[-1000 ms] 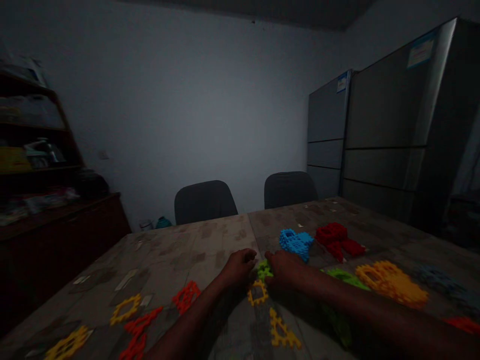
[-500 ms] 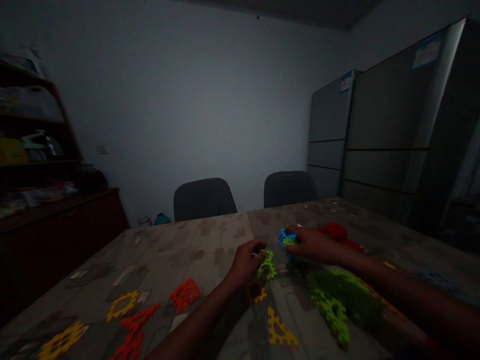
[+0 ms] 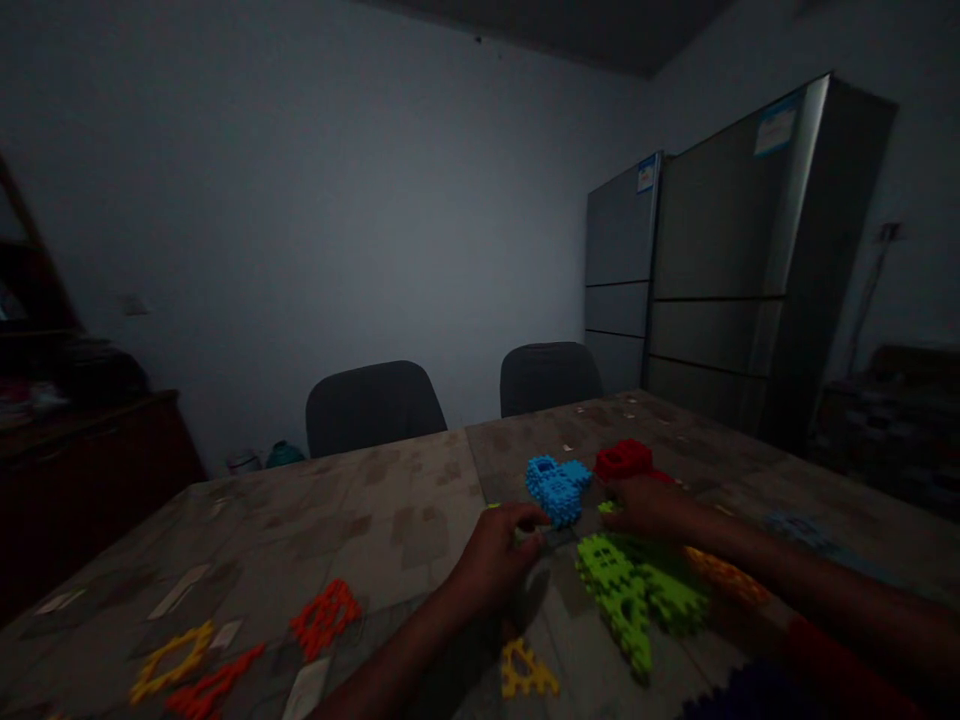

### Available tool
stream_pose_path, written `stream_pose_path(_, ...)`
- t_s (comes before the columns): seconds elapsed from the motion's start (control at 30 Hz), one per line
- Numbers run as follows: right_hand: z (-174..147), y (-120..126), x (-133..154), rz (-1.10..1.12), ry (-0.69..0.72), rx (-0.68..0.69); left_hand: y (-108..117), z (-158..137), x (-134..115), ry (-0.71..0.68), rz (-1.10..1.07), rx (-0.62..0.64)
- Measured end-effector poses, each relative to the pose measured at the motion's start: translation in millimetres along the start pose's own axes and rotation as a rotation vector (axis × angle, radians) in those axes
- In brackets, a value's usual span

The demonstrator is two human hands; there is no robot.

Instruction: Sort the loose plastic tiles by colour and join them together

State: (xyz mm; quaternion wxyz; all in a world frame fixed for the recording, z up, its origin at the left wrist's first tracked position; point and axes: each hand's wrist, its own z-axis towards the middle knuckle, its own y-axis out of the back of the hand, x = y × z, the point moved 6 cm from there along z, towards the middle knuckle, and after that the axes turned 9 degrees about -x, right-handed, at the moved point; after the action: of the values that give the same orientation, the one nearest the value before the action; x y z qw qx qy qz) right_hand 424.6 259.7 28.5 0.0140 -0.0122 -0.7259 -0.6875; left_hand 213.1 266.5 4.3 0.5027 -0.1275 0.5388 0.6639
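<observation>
My left hand (image 3: 499,560) is closed, thumb and fingers curled round a light-green toothed building piece (image 3: 523,533), mostly hidden by the hand. Just beyond its fingertips stands a pile of blue building pieces (image 3: 559,490). My right hand (image 3: 646,508) pinches another small green building piece (image 3: 608,507), of which only an edge shows. Behind that hand sits a red stack of pieces (image 3: 624,458). Under my right forearm lie stacked green pieces (image 3: 619,590) and orange-yellow pieces (image 3: 726,578).
A yellow triangular piece (image 3: 525,670) lies near the table's front. To the left are an orange-red piece (image 3: 326,617), a yellow ring-shaped piece (image 3: 172,660) and a red-orange piece (image 3: 216,684). Two dark chairs (image 3: 375,405) stand behind the patterned table (image 3: 397,490). Dark-blue pieces (image 3: 742,695) show at the bottom edge.
The view has turned right. My right hand has moved off the blue pile toward the red stack, a green piece in its fingers. My left hand keeps its green piece, now nearer the blue pile.
</observation>
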Motion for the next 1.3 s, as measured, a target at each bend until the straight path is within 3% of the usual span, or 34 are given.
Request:
stream_pose_path(0.37, -4, -6, -8, -0.087, -0.027, 0.13, -8, -6, 16, 0.023, 0.002, 0.022)
stream_pose_path(0.67, -3, -9, -6, -0.063, 0.02, 0.184, -6, -13, 17, 0.059, -0.01, 0.024)
stream_pose_path(0.97, -10, -6, -1, -0.035, -0.027, 0.307, -18, -15, 18, 0.082, -0.012, 0.056)
stream_pose_path(1.3, -9, -1, -4, -0.021, -0.013, 0.25, -28, -14, 16, 0.071, -0.028, 0.07)
